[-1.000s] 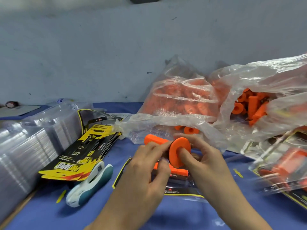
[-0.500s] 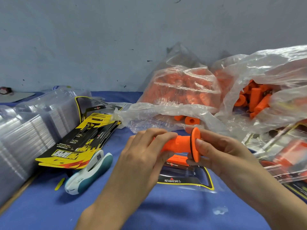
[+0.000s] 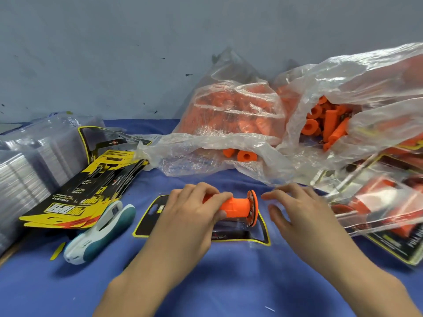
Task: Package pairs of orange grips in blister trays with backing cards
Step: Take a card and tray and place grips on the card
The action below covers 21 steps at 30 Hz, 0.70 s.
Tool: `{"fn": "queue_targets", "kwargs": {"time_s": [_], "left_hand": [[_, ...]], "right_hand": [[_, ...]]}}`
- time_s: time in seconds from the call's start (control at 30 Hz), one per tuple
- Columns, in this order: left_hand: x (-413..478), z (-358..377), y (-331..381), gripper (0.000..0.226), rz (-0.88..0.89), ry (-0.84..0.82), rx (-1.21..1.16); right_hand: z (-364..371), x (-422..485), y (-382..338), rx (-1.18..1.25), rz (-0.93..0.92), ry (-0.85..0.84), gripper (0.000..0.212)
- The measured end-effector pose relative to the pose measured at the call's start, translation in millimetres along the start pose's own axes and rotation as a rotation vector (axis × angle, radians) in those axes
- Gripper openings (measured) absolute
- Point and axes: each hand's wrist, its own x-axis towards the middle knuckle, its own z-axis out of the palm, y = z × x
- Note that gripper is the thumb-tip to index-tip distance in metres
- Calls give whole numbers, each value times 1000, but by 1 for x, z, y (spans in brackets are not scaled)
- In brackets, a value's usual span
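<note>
1 orange grip (image 3: 235, 205), stubby with a wide flange on its right end, is pinched by the left hand (image 3: 194, 216) over the black-and-yellow backing card (image 3: 148, 216). The right hand (image 3: 297, 209) is held loosely spread just beside the flange, not touching it.

A blue-covered table (image 3: 229, 282) carries clear trays (image 3: 25, 170), yellow cards (image 3: 91, 184), a stapler-like tool (image 3: 100, 232) and bags of grips (image 3: 233, 124).

A: Surfaces? The grip (image 3: 235, 205) looks matt orange rubber; the bags (image 3: 229, 143) are thin, crinkled, glossy clear plastic.

B: The desk (image 3: 206, 282) wears matt blue cloth; the cards (image 3: 75, 197) are glossy printed paper.
</note>
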Motion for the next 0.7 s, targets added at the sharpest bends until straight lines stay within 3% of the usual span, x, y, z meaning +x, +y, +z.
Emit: {"fn": "queue_targets", "kwargs": {"time_s": [0.23, 0.37, 0.7], "left_hand": [[0, 8, 4, 32, -3, -122, -89], [-2, 12, 6, 33, -19, -176, -90], [-5, 22, 3, 35, -27, -256, -111]], "right_hand": [[3, -10, 1, -118, -34, -50, 17], [3, -9, 3, -164, -17, -162, 29], [0, -9, 2, -179, -8, -225, 33]]}}
